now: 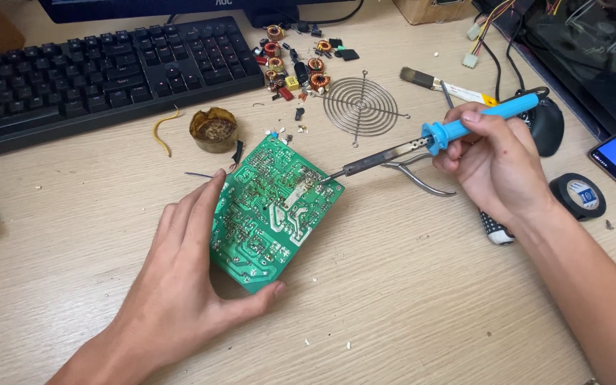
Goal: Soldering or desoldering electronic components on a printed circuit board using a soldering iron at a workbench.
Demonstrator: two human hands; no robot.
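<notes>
A light wood-grain desk fills the view under soft, even light.

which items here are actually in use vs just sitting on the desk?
In use: left hand steadying green circuit board; right hand holding blue soldering iron, tip on the board.

Lying about: keyboard, fan grille, loose components, pliers, tape roll, brush.

left hand: flat on the desk, fingers and thumb bracing the near left edge of the green circuit board
right hand: gripping the blue handle of a soldering iron, tip touching the board's right edge
pliers: just beyond the right hand
keyboard: far left
wire fan guard: far, beside loose coils
tape roll: right
</notes>
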